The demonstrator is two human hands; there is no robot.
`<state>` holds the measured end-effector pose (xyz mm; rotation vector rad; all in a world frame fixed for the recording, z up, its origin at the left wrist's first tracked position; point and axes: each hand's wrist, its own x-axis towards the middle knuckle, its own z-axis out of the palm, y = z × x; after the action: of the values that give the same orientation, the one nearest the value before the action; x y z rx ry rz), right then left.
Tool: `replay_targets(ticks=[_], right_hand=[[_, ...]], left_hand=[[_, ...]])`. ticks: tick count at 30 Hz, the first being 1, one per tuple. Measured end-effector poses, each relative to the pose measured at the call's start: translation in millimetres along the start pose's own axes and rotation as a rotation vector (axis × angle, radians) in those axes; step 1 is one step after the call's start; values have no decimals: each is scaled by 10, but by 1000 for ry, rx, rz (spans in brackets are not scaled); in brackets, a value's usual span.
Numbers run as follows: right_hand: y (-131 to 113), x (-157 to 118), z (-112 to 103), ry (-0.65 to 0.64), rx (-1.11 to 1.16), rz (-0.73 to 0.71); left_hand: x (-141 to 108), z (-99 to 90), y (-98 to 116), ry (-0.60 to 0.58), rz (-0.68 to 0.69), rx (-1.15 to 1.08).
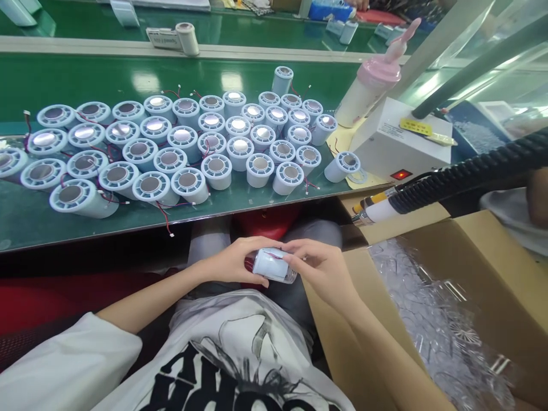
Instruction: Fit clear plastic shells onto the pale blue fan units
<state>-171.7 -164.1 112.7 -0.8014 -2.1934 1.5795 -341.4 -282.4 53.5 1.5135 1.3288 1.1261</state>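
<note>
Above my lap I hold a light-blue cylinder (270,264) lying on its side, with a clear plastic cover around at least its right end. My left hand (240,260) wraps its left end, thumb below and fingers above. The fingertips of my right hand (319,265) press on its upper right side, where a thin dark red wire shows. On the green bench in front stand several similar light-blue cylinders (187,181) with round metallic centres and thin red-and-black wires ending in small white plugs.
An open cardboard box (492,268) at my right holds clear plastic covers (432,319). Behind it are a grey-white device (385,140) with a lit red switch, a pink-lidded bottle (363,85) and a black ribbed hose (471,165). The bench edge (128,229) runs before my knees.
</note>
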Motion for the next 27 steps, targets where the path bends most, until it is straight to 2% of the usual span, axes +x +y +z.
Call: replay_targets(ticks=[1,3,5,7,9,12,15,21,27], right_hand=[[23,0,-15,4,60,37],[64,-9,-50,26,214,81],[93,-35,-87,23,313,17],[110,-76,-117,-53,205,-150],[114,-124,-133,-134,-53,-313],[108,-187,-139,-145,-272,-423],[95,-231,-145,-138,-243,-405],[53,-281,-159,-169,-54,-262],[-36,-311,-180,-209,83,-142]], left_hand=[[2,-1,40,-31,-59,-74],[-4,4,114,-22,-150,-213],[-18,11,176,31,-239,-354],[-35,10,228,89,-302,-482],[-55,1,277,102,-340,-577],[-90,-26,347,63,-369,-621],[-123,-65,416,27,-311,-517],[-154,-135,512,-1,-126,-255],[-154,-165,544,-19,-49,-168]])
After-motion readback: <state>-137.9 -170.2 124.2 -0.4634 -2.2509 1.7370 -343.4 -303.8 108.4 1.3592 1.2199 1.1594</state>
